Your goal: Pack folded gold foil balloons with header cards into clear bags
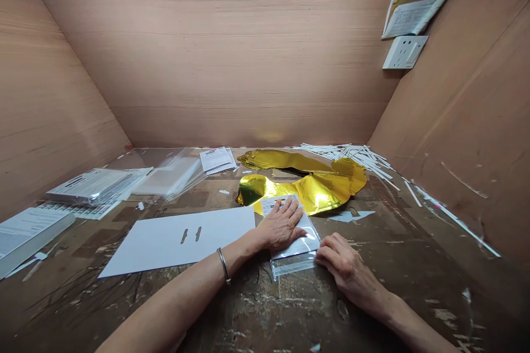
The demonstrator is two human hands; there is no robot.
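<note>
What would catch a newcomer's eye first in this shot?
The crumpled gold foil balloon stands out most, near the middle of the worktop, with a heap of white sticks behind it. In front of it, the left hand lies flat on a clear plastic bag, with the right hand at the bag's right edge. A white sheet with two slots lies to their left.

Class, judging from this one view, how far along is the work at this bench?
Looks done: a stack of filled clear packets at the left. In hand: the left hand presses a clear bag flat while the right hand touches its edge. Left: gold foil balloons and a heap of white sticks lying loose.
</note>
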